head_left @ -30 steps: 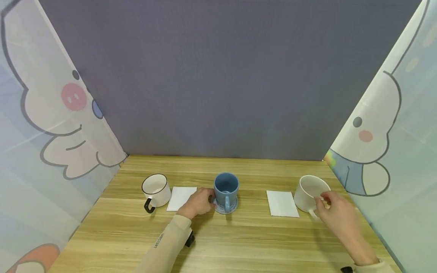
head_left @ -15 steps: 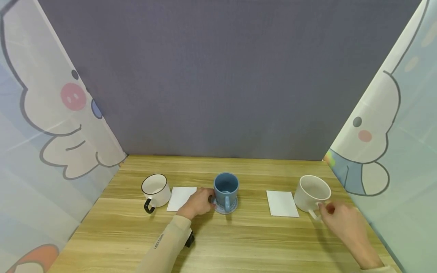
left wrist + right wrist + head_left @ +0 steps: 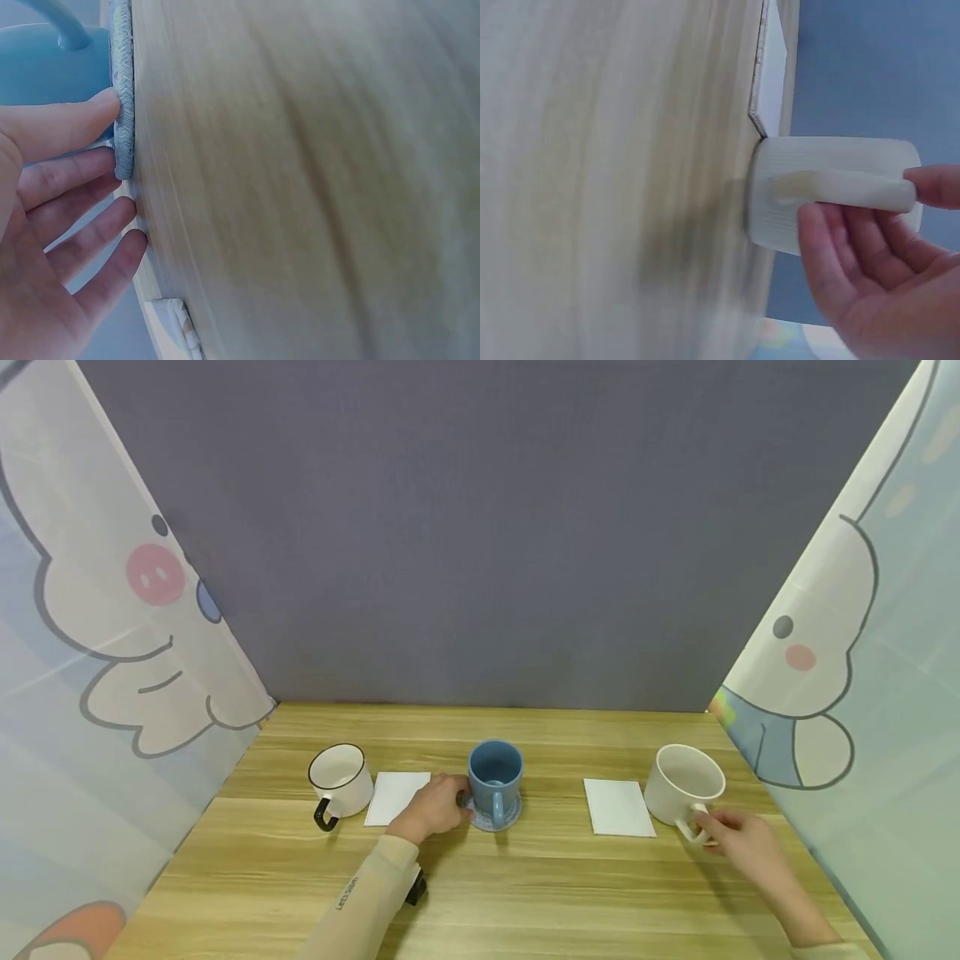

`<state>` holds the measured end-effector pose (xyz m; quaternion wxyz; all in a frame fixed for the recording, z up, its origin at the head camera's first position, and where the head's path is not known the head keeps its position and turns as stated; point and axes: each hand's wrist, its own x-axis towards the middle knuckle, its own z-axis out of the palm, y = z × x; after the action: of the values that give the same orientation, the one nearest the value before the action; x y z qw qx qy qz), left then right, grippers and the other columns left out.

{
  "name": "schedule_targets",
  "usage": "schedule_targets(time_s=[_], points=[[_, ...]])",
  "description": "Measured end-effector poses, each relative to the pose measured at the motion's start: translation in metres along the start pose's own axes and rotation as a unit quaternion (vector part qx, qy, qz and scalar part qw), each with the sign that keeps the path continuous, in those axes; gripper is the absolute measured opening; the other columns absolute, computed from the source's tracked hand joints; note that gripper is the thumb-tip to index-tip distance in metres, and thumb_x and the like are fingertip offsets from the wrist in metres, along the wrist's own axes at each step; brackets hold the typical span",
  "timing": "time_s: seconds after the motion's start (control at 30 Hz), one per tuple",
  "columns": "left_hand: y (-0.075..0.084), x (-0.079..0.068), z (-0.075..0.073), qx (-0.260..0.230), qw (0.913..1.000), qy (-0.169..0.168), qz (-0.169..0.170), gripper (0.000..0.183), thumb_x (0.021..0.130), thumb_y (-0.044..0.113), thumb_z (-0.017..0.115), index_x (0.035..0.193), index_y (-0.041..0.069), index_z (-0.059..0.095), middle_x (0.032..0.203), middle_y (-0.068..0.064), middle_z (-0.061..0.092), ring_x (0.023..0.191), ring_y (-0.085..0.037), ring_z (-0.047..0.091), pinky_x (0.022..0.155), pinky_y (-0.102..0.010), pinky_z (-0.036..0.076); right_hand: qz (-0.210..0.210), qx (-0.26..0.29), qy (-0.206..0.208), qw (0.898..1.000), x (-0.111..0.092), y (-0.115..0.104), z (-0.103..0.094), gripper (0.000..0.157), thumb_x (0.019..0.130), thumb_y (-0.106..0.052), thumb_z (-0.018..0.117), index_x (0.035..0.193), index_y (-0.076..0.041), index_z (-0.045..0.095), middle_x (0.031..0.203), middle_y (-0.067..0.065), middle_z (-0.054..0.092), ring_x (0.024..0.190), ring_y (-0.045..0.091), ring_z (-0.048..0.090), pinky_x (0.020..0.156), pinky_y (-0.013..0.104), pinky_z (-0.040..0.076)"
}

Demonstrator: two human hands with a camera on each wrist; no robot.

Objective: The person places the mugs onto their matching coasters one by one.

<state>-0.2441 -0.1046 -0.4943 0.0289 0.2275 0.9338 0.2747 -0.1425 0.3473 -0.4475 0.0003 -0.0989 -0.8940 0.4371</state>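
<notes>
My left hand (image 3: 435, 806) touches the edge of a round woven blue coaster (image 3: 484, 823) under an upright blue mug (image 3: 480, 787). In the left wrist view its thumb lies at the rim of the coaster (image 3: 124, 154), with the index finger close by and the other fingers spread. At the right, my right hand (image 3: 741, 839) holds the handle of a white mug (image 3: 666, 793) that stands on the table. The right wrist view has the thumb at the top of the handle (image 3: 855, 189) and the fingers below and beside it.
A square white coaster (image 3: 618, 808) lies just left of the white mug. Another white coaster (image 3: 392, 793) lies left of the blue mug, partly behind my left hand. Beyond it stands a white mug with black rim and handle (image 3: 351, 793). A grey partition (image 3: 480, 543) rises behind the table.
My right hand has come down from beside the white mug's rim to its handle and taken hold of it. The left hand stays at the coaster.
</notes>
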Motion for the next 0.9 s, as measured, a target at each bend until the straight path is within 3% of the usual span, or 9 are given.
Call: schedule_targets(time_s=[0.13,0.27,0.37,0.9], points=[[0.0,0.0,0.001,0.003,1.0,0.0,0.0,0.02,0.08,0.01,0.085,0.096,0.014,0.073,0.1,0.0,0.07,0.1,-0.025,0.062,0.082,-0.046,0.054,-0.02,0.098,-0.009,0.995,0.0,0.011,0.005,0.043,0.107,-0.028,0.055,0.101,0.013,0.066,0.095,0.006,0.067,0.085,0.004,0.065,0.076,0.029,0.061],[0.0,0.001,0.001,0.006,1.0,0.003,0.006,0.021,0.079,0.01,0.085,0.096,0.014,0.073,0.098,0.0,0.07,0.098,-0.025,0.062,0.08,-0.045,0.054,-0.04,0.212,-0.025,0.976,0.001,0.018,0.007,0.039,0.107,-0.018,0.055,0.101,0.02,0.063,0.09,0.004,0.067,0.087,0.007,0.065,0.078,0.033,0.061],[0.0,0.0,0.001,0.003,0.9999,0.005,0.009,0.021,0.079,0.01,0.085,0.096,0.014,0.073,0.099,0.0,0.071,0.099,-0.026,0.063,0.082,-0.046,0.054,-0.049,0.265,-0.042,0.962,0.002,0.022,0.008,0.035,0.107,-0.012,0.054,0.103,0.022,0.061,0.089,0.005,0.066,0.088,0.01,0.065,0.08,0.036,0.061],[0.003,0.001,-0.003,0.014,0.9999,-0.003,0.002,0.018,0.081,0.011,0.085,0.095,0.014,0.074,0.1,-0.001,0.073,0.1,-0.026,0.068,0.081,-0.046,0.056,-0.053,0.253,-0.043,0.965,0.006,0.023,0.01,0.038,0.107,-0.015,0.053,0.104,0.022,0.06,0.092,0.005,0.064,0.086,0.012,0.065,0.079,0.036,0.061]])
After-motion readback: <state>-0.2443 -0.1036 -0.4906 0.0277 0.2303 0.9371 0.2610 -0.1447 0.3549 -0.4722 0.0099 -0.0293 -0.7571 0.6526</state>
